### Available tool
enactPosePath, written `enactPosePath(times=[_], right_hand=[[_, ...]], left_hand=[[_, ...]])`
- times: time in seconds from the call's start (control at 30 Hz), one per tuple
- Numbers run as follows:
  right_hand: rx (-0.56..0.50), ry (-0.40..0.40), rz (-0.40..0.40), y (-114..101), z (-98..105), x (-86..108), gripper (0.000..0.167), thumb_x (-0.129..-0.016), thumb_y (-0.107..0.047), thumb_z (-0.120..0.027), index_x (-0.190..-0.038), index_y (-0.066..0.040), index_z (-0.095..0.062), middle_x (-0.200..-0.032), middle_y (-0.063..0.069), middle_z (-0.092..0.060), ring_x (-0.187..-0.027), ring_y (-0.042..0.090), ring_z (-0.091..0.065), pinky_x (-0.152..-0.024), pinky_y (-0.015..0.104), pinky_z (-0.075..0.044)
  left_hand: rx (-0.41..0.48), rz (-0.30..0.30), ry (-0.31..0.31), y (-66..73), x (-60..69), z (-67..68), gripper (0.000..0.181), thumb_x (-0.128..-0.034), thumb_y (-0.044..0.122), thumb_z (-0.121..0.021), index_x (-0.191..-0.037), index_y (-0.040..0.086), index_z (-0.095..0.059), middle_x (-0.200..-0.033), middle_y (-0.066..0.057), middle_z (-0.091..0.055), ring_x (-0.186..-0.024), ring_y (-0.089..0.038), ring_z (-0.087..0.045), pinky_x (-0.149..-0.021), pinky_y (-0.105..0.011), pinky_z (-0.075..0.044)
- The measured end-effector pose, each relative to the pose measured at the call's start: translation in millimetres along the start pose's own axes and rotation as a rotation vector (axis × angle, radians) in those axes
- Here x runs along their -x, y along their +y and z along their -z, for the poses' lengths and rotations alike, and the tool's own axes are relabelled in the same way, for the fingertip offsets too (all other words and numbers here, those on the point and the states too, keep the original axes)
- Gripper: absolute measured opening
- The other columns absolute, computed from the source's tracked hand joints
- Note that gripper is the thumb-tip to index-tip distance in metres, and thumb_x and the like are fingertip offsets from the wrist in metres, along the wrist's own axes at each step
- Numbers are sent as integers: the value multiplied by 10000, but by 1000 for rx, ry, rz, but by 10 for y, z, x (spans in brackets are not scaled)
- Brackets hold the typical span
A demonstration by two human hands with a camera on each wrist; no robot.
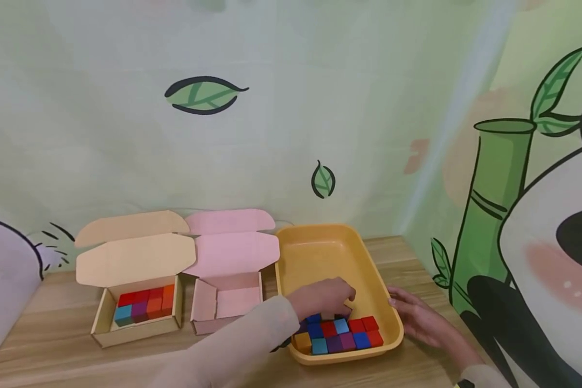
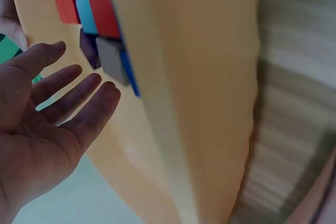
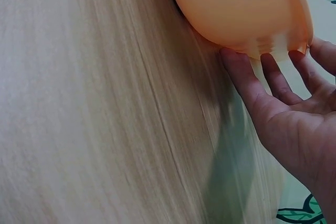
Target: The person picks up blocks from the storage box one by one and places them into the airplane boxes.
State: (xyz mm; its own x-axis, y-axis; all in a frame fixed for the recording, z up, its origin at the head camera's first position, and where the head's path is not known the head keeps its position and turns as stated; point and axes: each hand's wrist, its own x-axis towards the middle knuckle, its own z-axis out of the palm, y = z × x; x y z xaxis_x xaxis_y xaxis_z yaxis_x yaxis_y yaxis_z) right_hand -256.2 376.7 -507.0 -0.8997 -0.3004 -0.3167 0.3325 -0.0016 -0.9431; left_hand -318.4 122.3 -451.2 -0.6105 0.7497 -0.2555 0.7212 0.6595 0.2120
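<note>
A pale cloth sleeve (image 1: 257,334) is leading to the left hand (image 1: 322,297), whose loosely spread, empty fingers are reaching toward smooth, multicoloured cubes (image 1: 347,340) just beyond them; the right hand's (image 1: 419,318) extended fingers are touching the rounded yellow tray's (image 1: 315,258) glossy wall.

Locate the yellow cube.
In the head view, the yellow cube sits in the near left corner of the yellow tray, just left of a teal cube.

- Head view: soft, even light; pale glare streaked the wall (image 1: 271,140).
- Left wrist view: dimmer; near tray (image 2: 197,103) looked soft-focused.
- Right wrist view: shadow darkened the table (image 3: 115,103) beside the tray.
</note>
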Motion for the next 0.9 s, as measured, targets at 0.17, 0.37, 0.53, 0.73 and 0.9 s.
enactPosePath(times=[0.17, 0.37, 0.53, 0.73, 0.9], right_hand=[[-8, -23, 1, 29, -26, -7, 692, -1080, -277, -485, -1602, -21, -109, -1569, 266, -280, -1281, 263, -542, -1007, 499, -501], [-15, -12, 8, 33, -38, -14, 717, -1075, -283, -497, -1605, -20, -92, -1577, 285, -243, -1289, 274, -533, -1006, 499, -502], [-4, -14, 5, 23, -31, -14, 720, -1076, -288, -494, -1605, -17, -88, -1581, 288, -236, -1296, 277, -530, -1005, 505, -501], [4, 15, -6, 10, -2, -6, 708, -1075, -297, -499, -1608, -34, -114, -1577, 254, -277, -1279, 245, -541, -999, 501, -506], [-6, 11, -4, 16, 20, 6, 706, -1075, -293, -500, -1607, -34, -116, -1575, 265, -285, -1280, 259, -545, -1002, 509, -502]], left_hand=[[53, 23, -26, 23, -60, -88, 249, -953, 299, -723, -1161, 161, -722, -1029, 21, -658, -841, -125, -539, -837, -240, -494], [71, 17, -30, 5, -110, -100, 159, -913, 275, -774, -1029, 172, -736, -937, 42, -631, -822, -113, -533, -788, -231, -489], [85, 18, -35, 19, -119, -83, 102, -899, 251, -791, -918, 172, -730, -864, 52, -628, -779, -104, -538, -742, -221, -486], [119, 8, -28, 59, -140, -49, 76, -890, 194, -797, -891, 138, -745, -800, 53, -633, -727, -93, -555, -683, -207, -486], [91, 7, -47, 83, -171, -28, 98, -865, 168, -819, -837, 148, -728, -774, 54, -624, -713, -95, -558, -666, -206, -482]])
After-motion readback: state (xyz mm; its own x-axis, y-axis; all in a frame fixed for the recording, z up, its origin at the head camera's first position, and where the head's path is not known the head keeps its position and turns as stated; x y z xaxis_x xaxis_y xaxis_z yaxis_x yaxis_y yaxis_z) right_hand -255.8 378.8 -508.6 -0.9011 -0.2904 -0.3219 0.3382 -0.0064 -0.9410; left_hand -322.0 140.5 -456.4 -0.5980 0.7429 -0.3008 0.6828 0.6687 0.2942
